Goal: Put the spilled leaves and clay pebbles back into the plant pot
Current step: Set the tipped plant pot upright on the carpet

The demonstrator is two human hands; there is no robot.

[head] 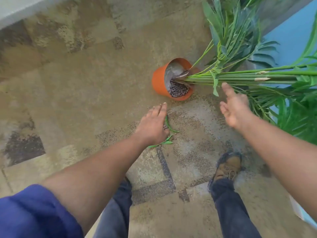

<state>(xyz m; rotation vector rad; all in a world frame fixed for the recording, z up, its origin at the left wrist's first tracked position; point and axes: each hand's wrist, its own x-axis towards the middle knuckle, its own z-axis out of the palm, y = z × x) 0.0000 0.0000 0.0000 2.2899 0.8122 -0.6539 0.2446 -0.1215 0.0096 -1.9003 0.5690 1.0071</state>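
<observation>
Plant pot (158, 81): one, orange, lying tipped on the floor
Hands: two, left hand (151, 125) and right hand (234, 109)
Spilled leaves (167, 142): a few green ones by the left hand, exact number unclear
Clay pebbles (178, 90): many in the pot, too small to count
Shoe (228, 166): one

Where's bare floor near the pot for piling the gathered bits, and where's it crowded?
Bare carpet lies left of the tipped orange pot, toward the pale wall edge. It is crowded right of the pot, where stems and foliage spread, and under the left hand, where spilled leaves and pebbles lie.
</observation>
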